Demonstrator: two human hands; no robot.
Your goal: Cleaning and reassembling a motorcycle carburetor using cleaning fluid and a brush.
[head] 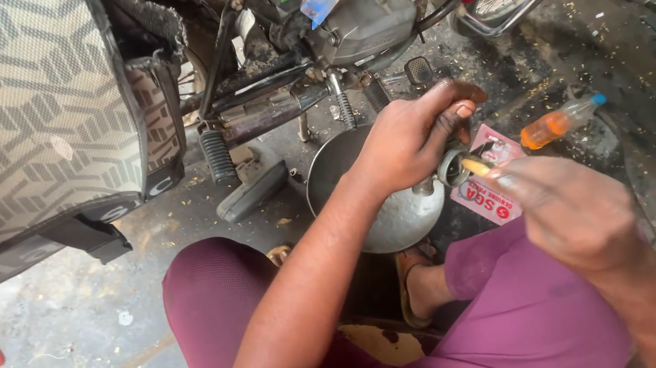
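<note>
From the head camera I see my left hand curled tightly around a small round metal part just above the steel bowl, while my right hand, fingers closed, pinches a yellow-tipped tool touching that part.

A single head-worn camera is looking steeply down and forward from above the person's lap, sitting close over the metal bowl on the floor. Beyond the bowl, the motorcycle engine is filling the top edge.
</note>
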